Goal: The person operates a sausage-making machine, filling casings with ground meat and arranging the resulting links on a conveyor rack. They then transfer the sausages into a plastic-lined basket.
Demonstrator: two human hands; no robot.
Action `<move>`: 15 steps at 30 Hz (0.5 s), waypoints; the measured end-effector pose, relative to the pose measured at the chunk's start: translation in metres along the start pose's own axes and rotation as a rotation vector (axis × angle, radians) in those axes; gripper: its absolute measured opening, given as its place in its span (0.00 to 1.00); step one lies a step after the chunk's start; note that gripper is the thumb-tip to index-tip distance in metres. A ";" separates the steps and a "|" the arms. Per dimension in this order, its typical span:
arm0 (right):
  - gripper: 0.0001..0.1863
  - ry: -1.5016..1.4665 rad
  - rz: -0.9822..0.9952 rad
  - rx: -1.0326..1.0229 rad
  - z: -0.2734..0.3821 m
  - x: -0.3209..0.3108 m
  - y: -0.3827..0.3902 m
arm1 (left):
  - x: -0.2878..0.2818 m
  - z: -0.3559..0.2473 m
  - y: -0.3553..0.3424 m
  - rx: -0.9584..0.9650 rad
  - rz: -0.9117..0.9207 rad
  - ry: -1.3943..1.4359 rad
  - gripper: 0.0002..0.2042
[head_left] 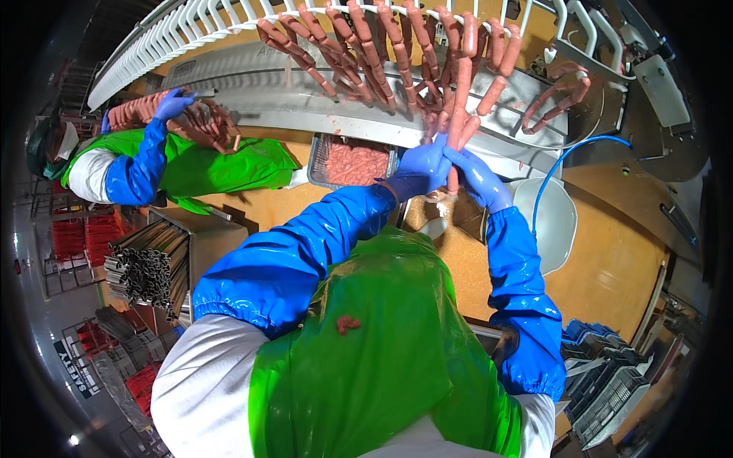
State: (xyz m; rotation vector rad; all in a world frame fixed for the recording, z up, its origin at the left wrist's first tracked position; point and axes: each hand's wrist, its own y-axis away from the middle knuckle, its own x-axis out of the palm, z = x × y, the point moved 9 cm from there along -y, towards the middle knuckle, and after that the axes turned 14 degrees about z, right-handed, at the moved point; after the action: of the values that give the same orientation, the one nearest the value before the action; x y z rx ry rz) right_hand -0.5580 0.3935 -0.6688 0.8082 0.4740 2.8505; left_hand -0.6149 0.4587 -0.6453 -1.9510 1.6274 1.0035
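Strings of pink sausage links point(372, 57) hang in loops from a row of white hooks point(179, 30) on a curved rail. Both my hands wear blue-violet gloves and meet at the lower end of one string. My left hand point(422, 166) is closed around the links. Against it, my right hand point(479, 179) grips the same sausage string point(459, 114), its fingers touching the left one's. A link end pokes out below, between the hands. The exact finger hold is partly hidden by the gloves.
Behind the strings runs a long grey metal trough point(263, 84). A grey crate point(317, 164) of pink meat stands left of my hands, a pale basin point(557, 221) and blue hose point(546, 179) right. At left, a co-worker in a green apron point(221, 168) holds many links near metal rods point(145, 271).
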 end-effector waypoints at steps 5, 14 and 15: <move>0.16 0.241 -0.010 0.080 0.006 0.007 -0.016 | -0.002 0.037 0.018 0.138 -0.198 0.328 0.13; 0.17 0.733 -0.431 0.059 -0.013 0.021 -0.068 | -0.004 0.120 0.144 -0.140 0.255 0.809 0.18; 0.17 0.715 -0.461 0.030 -0.017 0.014 -0.073 | -0.001 0.131 0.172 -0.128 0.255 0.850 0.17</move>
State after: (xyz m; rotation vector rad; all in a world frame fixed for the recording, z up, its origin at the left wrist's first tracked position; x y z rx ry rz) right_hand -0.5758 0.4602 -0.7004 -0.3266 0.6703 2.5980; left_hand -0.8151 0.5108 -0.7078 -2.4907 2.3333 0.3395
